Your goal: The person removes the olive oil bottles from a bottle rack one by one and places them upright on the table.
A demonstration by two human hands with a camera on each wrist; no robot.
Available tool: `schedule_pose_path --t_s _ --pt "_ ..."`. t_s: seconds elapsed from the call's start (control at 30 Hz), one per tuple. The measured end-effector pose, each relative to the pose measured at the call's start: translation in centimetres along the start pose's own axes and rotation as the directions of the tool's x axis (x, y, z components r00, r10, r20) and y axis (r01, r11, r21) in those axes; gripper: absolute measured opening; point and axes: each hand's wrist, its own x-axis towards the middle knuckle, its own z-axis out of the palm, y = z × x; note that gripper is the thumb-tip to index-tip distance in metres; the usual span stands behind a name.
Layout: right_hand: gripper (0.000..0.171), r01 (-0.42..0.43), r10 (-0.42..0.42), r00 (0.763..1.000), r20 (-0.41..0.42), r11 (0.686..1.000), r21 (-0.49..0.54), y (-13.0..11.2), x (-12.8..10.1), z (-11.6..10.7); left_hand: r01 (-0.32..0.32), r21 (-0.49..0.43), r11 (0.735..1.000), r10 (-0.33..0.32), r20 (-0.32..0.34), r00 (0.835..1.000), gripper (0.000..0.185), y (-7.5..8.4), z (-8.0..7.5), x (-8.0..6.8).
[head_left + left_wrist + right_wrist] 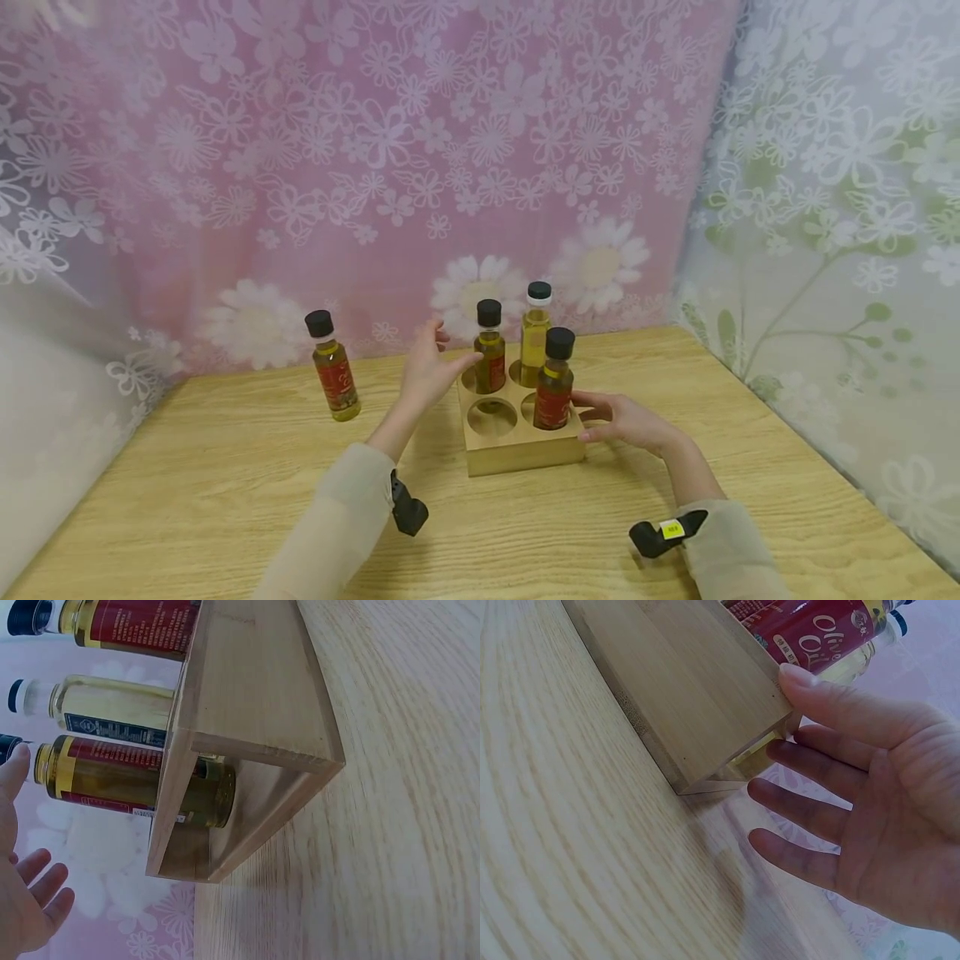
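A wooden bottle holder [525, 458] with round holes stands on the table. In its back left hole sits an olive oil bottle [491, 367] with a red label and black cap. A pale oil bottle [535, 337] fills the back right hole, and another red-labelled olive oil bottle [553, 398] the front right one. The front left hole is bare. My left hand [431, 367] is beside the back left bottle, fingers spread and thumb close to its neck. My right hand [626, 421] is at the holder's right side, thumb tip at its front corner [784, 705], other fingers loosely extended.
A further red-labelled bottle [335, 371] with a black cap stands alone on the wooden table [225, 467], left of the holder. A pink flowered curtain [360, 208] hangs along the back edge, a pale flowered one [840, 275] at the right.
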Motion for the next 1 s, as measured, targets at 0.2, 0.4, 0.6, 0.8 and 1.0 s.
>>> schedule_pose_path --t_s 0.2,0.4,0.6,0.8,1.0 --pt "0.076 -0.003 0.003 1.0 -0.002 1.0 0.012 0.1 0.0 0.1 0.057 -0.017 0.998 -0.055 0.078 0.995 0.084 0.6 0.6 0.5" --pt "0.077 -0.003 0.003 1.0 0.003 1.0 0.016 0.3 0.1 0.0 0.06 0.002 0.998 -0.06 0.127 0.99 0.086 1.0 0.9 1.2" --pt "0.077 0.001 -0.001 1.0 0.003 1.0 0.011 0.5 0.2 -0.1 0.075 0.007 0.997 -0.075 0.175 0.982 0.083 1.2 1.2 1.8" --pt "0.078 -0.009 0.009 1.0 -0.002 1.0 0.008 0.4 0.2 0.0 0.075 0.009 0.997 -0.076 0.209 0.975 0.077 1.3 1.6 1.9" --pt "0.077 -0.009 0.009 1.0 -0.003 1.0 0.02 0.3 0.0 0.0 0.052 0.007 0.999 -0.053 0.191 0.98 0.071 1.7 2.1 1.9"
